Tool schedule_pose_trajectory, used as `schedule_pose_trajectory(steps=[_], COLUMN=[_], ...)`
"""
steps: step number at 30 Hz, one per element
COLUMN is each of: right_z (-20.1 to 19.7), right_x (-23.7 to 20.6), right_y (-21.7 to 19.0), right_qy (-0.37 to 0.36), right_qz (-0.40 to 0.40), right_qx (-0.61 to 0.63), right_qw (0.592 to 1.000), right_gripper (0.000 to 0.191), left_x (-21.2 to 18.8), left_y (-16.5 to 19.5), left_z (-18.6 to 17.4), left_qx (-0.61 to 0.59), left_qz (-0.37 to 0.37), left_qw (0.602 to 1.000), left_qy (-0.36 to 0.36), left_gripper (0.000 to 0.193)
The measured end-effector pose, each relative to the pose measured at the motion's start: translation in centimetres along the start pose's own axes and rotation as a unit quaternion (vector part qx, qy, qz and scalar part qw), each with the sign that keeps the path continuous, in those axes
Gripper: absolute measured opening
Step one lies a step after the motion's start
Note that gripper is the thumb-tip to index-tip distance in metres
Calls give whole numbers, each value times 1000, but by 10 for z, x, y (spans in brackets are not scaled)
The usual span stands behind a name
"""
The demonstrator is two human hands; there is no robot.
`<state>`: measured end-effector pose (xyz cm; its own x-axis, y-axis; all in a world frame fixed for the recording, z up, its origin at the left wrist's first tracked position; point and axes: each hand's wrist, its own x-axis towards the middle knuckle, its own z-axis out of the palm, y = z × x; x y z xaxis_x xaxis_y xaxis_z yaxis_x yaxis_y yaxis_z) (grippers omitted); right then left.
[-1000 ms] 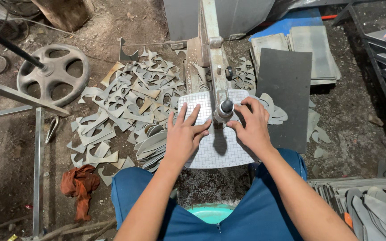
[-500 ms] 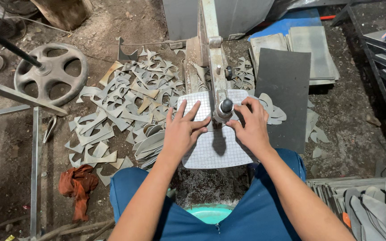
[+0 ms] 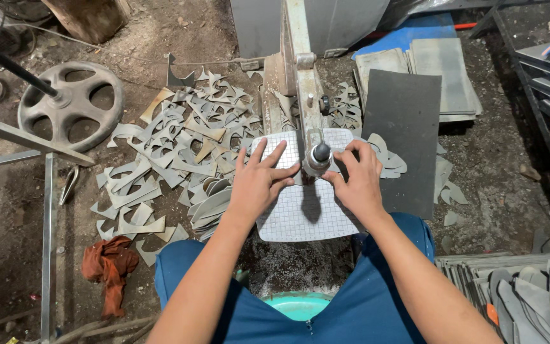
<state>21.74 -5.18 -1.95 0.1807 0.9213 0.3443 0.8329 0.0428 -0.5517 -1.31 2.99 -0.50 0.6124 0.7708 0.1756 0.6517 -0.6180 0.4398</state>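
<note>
Since both the left hand (image 3: 259,185) and right hand (image 3: 358,181) press flat, fingers spread and gripping nothing, the gridded sheet (image 3: 303,210) looks thin, stiff and light, best steadied beside the saw arm (image 3: 307,102).

machine arm (image 3: 305,95) hiding cutting point between hands; gridded sheet (image 3: 307,210) partly lying under both palms.

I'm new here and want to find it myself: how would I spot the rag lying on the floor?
Start at the spoked wheel on the dirt floor, upper left. Go down past the pile of grey offcuts to the bare ground just beyond the person's left knee. The rag lies there, crumpled and rust-orange, the only soft, warm-coloured thing among flat grey scraps.
</note>
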Motion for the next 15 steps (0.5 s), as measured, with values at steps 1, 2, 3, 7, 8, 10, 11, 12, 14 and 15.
schedule_pose_trajectory(steps=[1,2,3,7,8,10,11,12,14,15], right_z=[0,1,1,2,2,3,3,4,4,5], right_x=[0,0,-1,-1,-1,-1,-2,-2,-2,-2], right_y=[0,0,0,1,1,2,2,2,3,3], right_qy=[0,-1,-1,-1,-6,-8,-7,-6,5,10], right_qz=[3,6,9,14,19,25,26,26,19,16], right_qx=[-2,-3,-5,-12,-16,-20,-20,-19,-15,-13], right_qw=[1000,1000,1000,1000,1000,999,999,999,1000,1000], right_gripper=[48,47,46,44,44,43,43,43,42,42], left_x=[1,2,3,7,8,10,11,12,14,15], left_y=[-1,-1,-2,-4,-5,-6,-7,-8,-9,-9], left_z=[0,0,0,0,0,-1,-1,-1,-1,-1], left_qx=[-1,-1,-2,5,3,-1,-1,-2,-1,0], left_qz=[1,3,4,16,18,21,23,24,24,24], left_qw=[1000,1000,1000,1000,1000,1000,1000,1000,1000,1000], left_qy=[-1,-2,-3,0,0,-3,-6,-9,-14,-17], left_gripper=[37,37,37,37,37,36,36,35,35,35])
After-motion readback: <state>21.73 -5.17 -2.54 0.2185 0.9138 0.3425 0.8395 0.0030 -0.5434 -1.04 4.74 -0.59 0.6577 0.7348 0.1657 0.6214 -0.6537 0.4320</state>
